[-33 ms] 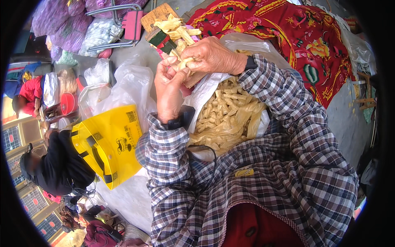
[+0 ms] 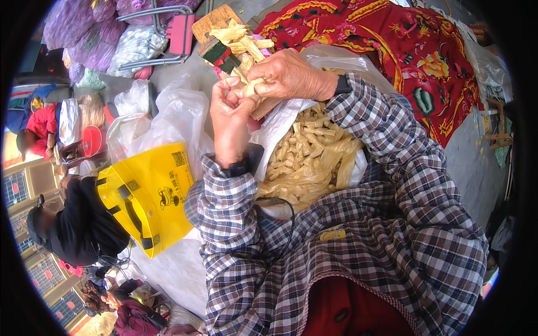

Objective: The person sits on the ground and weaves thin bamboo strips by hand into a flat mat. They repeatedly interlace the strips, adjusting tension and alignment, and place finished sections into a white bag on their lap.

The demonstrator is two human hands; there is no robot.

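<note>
Up ahead, my left hand and my right hand meet, their fingers pinched round a small pale-yellow folded strip. Whether the strip is knotted cannot be made out, as the fingers cover part of it. Just beyond them, more loose pale-yellow strips lie in a pile by a wooden board. Below my hands, in my lap, an opened white sack is full of short tan folded pieces of similar material.
A yellow bag stands at my left beside clear plastic bags. A red patterned cloth spreads at the far right. Purple sacks and a folding metal chair are far left. A person in black sits left.
</note>
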